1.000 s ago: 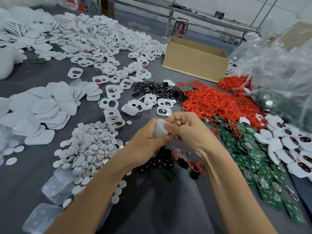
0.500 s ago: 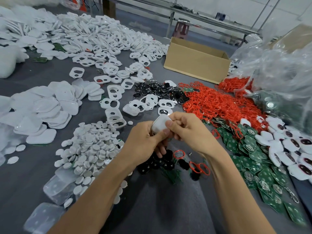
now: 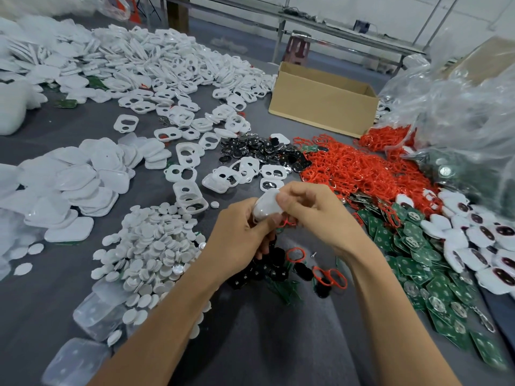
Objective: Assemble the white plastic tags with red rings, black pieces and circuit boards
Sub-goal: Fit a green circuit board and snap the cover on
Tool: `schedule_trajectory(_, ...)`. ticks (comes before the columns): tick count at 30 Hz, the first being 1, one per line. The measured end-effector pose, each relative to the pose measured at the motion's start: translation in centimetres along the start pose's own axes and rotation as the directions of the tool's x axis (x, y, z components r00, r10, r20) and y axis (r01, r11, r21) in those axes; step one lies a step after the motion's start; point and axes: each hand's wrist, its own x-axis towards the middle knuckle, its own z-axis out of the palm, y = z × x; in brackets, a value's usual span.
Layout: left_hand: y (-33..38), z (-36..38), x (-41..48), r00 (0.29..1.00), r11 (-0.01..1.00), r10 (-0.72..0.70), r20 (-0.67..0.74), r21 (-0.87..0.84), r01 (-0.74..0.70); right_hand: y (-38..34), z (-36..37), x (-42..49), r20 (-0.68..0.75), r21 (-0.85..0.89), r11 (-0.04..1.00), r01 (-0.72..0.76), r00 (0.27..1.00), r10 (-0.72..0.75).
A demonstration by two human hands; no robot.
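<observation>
White tag (image 3: 266, 208) pinched between left hand (image 3: 239, 240) and right hand (image 3: 315, 215).

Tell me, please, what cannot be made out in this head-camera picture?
- Head view: inside of the white tag, hidden by the left hand and right hand holding it.
- Head view: contents of the cardboard box, hidden behind its near wall.
- Head view: contents of the plastic bag, blurred by crinkled film, cut off by the right edge.
</observation>
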Motion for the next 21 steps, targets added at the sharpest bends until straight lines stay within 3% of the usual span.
schedule_trajectory(2,-0.1,-0.2,0.1,0.999,0.998,0.0,0.036,0.062,-0.002,0.0,-0.2,0.0,0.008,-0.088,0.995,0.039,0.999,-0.038)
schedule_trajectory(5,-0.1,-0.3,-0.1,0.997,0.995,0.018,0.074,0.1,-0.025,0.0,-0.3,0.0,0.014,-0.014,0.999,0.047,0.999,-0.046)
schedule_trajectory(10,0.1,-0.1,-0.4,0.995,0.984,0.099,0.01,0.145,-0.099,0.2,-0.2,-0.1,-0.053,0.089,0.996,0.019,0.999,-0.014)
schedule_trajectory(18,-0.1,0.1,-0.6,0.985,0.983,0.16,-0.065,0.101,-0.153,-0.6,-0.1,-0.1,-0.105,0.141,0.989,0.052,0.994,-0.037)
schedule_trajectory(21,0.1,0.2,-0.6,0.992,0.994,0.103,-0.079,-0.03,-0.106,-0.9,0.3,-0.1,-0.093,0.134,0.99,0.04,0.995,-0.027)
